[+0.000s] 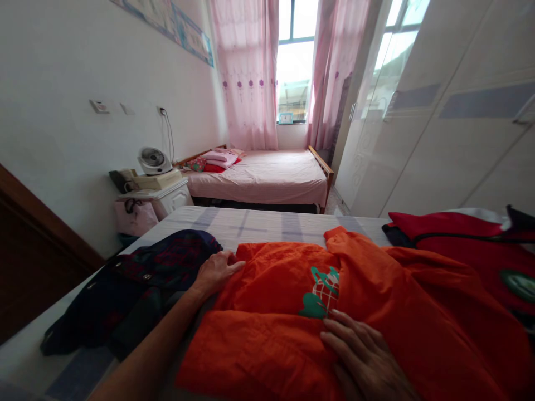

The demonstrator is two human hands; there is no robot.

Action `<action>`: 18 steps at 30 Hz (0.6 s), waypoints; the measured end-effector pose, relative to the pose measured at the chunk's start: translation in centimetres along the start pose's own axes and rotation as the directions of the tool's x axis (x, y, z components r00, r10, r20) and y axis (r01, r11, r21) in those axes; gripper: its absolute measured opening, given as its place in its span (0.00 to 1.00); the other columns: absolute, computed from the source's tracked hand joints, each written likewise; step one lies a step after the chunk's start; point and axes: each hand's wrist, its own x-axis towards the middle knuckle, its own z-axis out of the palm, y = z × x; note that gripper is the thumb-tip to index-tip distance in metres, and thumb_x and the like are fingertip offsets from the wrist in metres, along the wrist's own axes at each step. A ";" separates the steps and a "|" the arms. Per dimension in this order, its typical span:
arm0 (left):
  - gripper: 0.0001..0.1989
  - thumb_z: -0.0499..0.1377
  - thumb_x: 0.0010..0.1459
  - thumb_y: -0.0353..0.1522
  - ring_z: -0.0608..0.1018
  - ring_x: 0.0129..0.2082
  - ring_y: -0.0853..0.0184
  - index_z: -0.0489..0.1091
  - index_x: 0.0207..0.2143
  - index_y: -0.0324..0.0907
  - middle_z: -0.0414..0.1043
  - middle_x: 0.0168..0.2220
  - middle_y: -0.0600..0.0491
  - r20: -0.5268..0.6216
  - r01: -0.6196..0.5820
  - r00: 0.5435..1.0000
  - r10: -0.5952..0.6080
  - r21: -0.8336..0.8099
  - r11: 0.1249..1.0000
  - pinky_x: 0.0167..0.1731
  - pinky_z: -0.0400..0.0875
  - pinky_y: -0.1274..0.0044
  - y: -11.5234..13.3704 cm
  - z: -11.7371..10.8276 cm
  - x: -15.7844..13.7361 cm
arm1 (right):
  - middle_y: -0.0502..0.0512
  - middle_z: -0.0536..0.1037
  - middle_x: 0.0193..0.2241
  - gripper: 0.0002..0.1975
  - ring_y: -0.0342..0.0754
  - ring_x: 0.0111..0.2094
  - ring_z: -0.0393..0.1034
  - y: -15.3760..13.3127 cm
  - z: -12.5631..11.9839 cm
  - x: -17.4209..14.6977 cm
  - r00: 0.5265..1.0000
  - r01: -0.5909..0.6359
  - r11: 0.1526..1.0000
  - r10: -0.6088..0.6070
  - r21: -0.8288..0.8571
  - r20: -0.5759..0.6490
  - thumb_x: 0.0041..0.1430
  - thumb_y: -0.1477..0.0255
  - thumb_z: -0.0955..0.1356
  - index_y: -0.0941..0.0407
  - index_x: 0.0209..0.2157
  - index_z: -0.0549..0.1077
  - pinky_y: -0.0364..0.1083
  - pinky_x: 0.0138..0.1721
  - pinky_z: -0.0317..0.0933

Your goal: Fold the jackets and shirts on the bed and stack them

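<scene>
An orange jacket [271, 345] with a green and white print lies spread over the bed in front of me, partly folded and wrinkled. At its far left corner, the bent fingers of my left hand [217, 271] pinch the cloth edge. My right hand [365, 353] rests on the jacket just below the print, palm down with fingers stretched out. Left of my left hand lies a dark navy and red plaid garment [154, 273] with buttons. On the right a red garment [451, 228] with a green badge lies against the jacket.
The near bed has a white and blue-grey sheet [259, 220]. Beyond it stands a second bed with a pink sheet [267, 181] and folded cloths [219, 159]. A small fan [154, 160] sits on a white cabinet [167, 197] at left. White wardrobe doors [418, 133] line the right.
</scene>
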 end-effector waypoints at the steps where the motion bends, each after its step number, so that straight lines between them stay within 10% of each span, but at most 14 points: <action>1: 0.16 0.54 0.53 0.45 0.77 0.34 0.62 0.72 0.30 0.43 0.76 0.32 0.48 0.002 0.005 1.000 -0.005 -0.015 1.000 0.32 0.64 0.78 0.0 0.2 0.1 | 0.54 0.74 0.47 0.15 0.49 0.51 0.66 0.2 0.1 0.0 1.000 0.014 1.000 -0.014 -0.003 -0.015 0.53 0.71 0.65 0.54 0.45 0.72 0.46 0.48 0.60; 10: 0.05 0.53 0.50 0.31 0.73 0.26 0.68 0.67 0.25 0.42 0.72 0.25 0.55 0.002 -0.055 0.998 0.055 -0.139 0.989 0.26 0.62 0.80 -0.6 0.6 0.2 | 0.48 0.77 0.43 0.12 0.46 0.44 0.71 1.5 0.6 0.3 0.982 0.155 0.984 -0.163 -0.082 -0.094 0.56 0.68 0.63 0.51 0.41 0.74 0.43 0.40 0.62; 18: 0.08 0.47 0.57 0.32 0.73 0.30 0.64 0.64 0.33 0.42 0.69 0.32 0.49 -0.246 0.066 0.965 -0.088 -0.096 0.993 0.32 0.64 0.75 -1.1 0.6 1.4 | 0.47 0.77 0.43 0.12 0.45 0.43 0.72 2.1 0.8 0.4 0.978 0.189 0.979 -0.195 -0.079 -0.077 0.60 0.66 0.63 0.51 0.42 0.74 0.43 0.40 0.62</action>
